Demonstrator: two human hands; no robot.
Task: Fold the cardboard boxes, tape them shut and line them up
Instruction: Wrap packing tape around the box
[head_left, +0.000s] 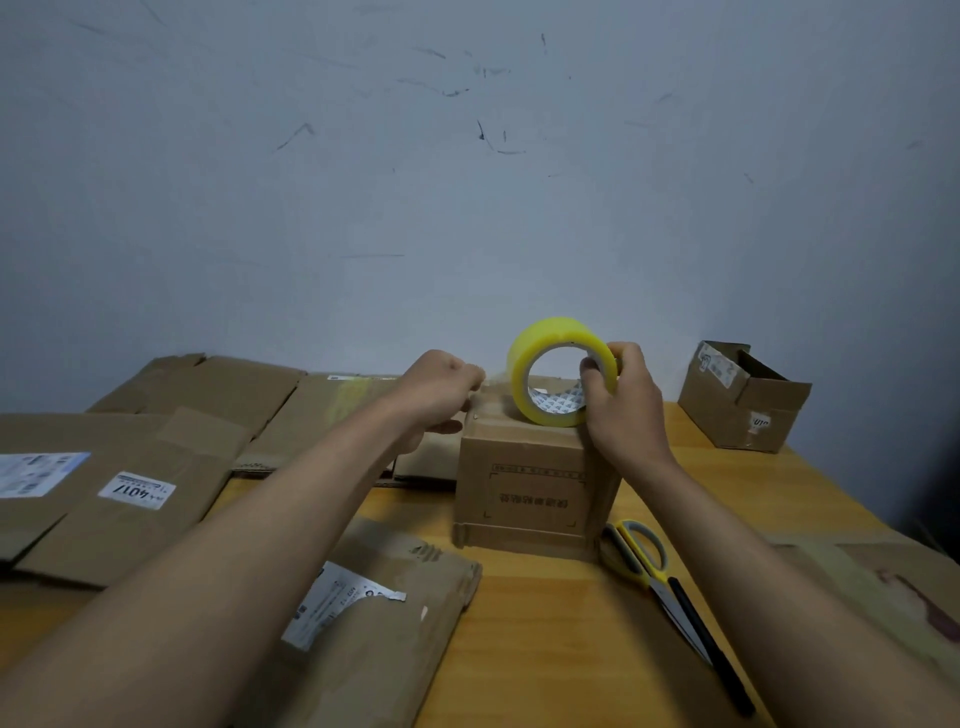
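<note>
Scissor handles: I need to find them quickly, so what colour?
Yellow with grey inner loops, on the scissors; head view shows it best.

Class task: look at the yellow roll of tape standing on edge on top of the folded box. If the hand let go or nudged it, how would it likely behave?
The yellow roll of clear tape stands on its round rim, so it would probably roll off the small folded cardboard box. Its hollow core suggests it is fairly light. The right hand grips it through that core, so it seems rigid.
</note>
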